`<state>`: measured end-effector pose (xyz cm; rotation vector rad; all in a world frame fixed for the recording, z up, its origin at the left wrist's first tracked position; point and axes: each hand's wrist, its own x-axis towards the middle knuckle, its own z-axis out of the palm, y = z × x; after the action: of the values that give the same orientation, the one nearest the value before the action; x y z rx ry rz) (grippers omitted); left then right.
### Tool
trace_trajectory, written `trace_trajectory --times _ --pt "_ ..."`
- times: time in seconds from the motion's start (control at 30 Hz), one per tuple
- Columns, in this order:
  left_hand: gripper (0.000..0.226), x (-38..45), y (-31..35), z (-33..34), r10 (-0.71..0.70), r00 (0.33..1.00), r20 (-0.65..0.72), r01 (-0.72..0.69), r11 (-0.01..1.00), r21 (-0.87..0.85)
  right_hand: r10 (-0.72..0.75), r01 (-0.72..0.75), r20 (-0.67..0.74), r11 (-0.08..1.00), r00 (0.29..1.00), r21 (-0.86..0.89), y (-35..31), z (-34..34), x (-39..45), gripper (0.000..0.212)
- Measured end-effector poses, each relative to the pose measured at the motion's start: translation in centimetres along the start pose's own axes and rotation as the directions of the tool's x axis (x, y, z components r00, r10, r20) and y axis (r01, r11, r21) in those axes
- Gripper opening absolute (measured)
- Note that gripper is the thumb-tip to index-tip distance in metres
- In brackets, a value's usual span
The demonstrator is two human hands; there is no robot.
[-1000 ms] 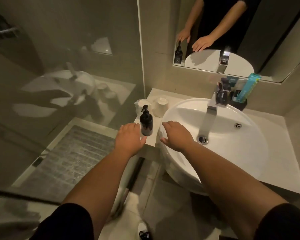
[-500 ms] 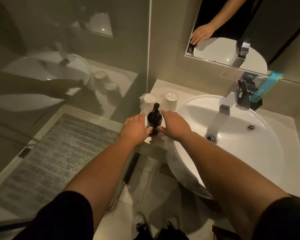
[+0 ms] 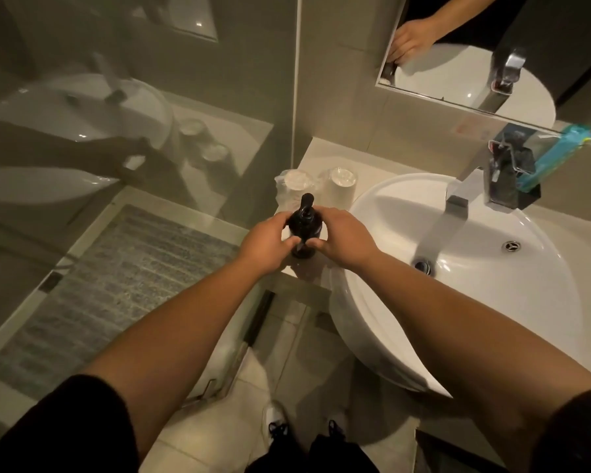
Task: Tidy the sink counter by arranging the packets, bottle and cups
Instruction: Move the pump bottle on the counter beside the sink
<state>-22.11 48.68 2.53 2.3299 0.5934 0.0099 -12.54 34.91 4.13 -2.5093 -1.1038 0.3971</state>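
A black pump bottle stands on the white counter left of the basin. My left hand grips it from the left and my right hand from the right, fingers wrapped around its body. Just behind the bottle stand two white cups, upside down in clear wrap, the left cup and the right cup. Behind the tap a black holder carries packets, one of them teal.
A round white basin with a chrome tap fills the right side. A glass shower screen rises at the left, close to the counter's edge. A mirror hangs on the wall above. My shoes show below.
Both hands came in from either side and closed around the pump bottle. The view has shifted closer to the counter's left end.
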Motion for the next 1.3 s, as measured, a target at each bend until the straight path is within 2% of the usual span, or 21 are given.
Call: trace_trajectory --times 0.3,0.67,0.87,1.13,1.3 --pt "0.052 -3.6 3.4 -2.7 0.121 0.991 -0.065 -0.117 0.991 0.062 -0.040 0.040 -0.032 0.999 0.999 -0.023 -1.6 -4.4 -3.6 0.063" --pt "0.050 -3.0 7.5 -5.8 0.220 0.972 -0.086 -0.217 0.975 0.043 0.003 0.007 -0.172 0.998 0.985 0.058 -2.6 -9.1 -4.6 0.065" --pt "0.044 1.2 9.6 -5.9 0.247 0.962 -0.118 -0.245 0.969 0.025 -0.017 0.031 -0.205 0.997 0.979 0.064 0.1 -11.5 -1.3 0.062" --pt "0.043 10.6 12.5 -5.8 0.235 0.962 -0.136 -0.224 0.970 0.093 -0.035 0.060 -0.218 0.992 0.975 0.111 5.1 -14.7 6.7 0.061" --pt "0.047 16.5 12.9 -5.1 0.201 0.974 -0.101 -0.190 0.976 0.107 -0.021 0.054 -0.224 0.988 0.974 0.145 7.8 -15.2 11.8 0.060"
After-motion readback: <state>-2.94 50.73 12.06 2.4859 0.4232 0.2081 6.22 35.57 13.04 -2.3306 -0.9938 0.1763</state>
